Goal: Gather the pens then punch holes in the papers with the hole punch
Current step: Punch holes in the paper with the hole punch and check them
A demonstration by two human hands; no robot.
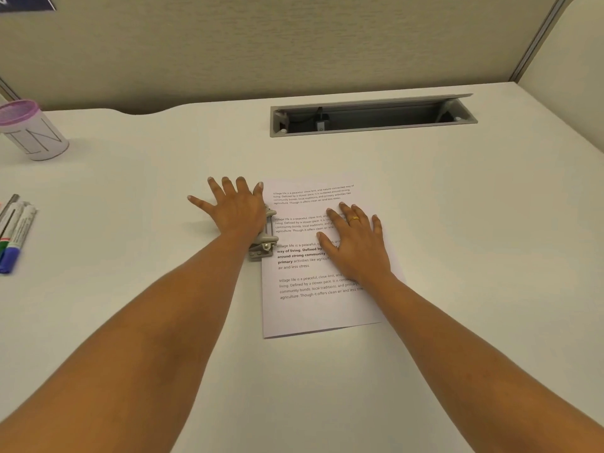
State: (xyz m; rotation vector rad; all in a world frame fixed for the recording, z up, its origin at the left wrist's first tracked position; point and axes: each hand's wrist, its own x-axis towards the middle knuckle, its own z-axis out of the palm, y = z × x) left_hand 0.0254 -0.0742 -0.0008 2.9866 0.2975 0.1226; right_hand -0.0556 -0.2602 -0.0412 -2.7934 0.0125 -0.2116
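Observation:
A printed sheet of paper [313, 308] lies flat on the white desk [163, 322], its left edge inside a grey hole punch [266, 238]. My left hand [237, 207] presses flat on top of the hole punch with fingers spread and straight, covering most of it. My right hand [356, 243] rests flat on the middle of the paper, fingers straight, a gold ring on one finger. Several marker pens [14, 233] lie side by side at the desk's far left edge, one with a blue cap.
A white cup with a purple rim [32, 129] stands at the back left. An open grey cable tray [372, 116] is sunk into the desk behind the paper. Beige partition walls close off the back and right.

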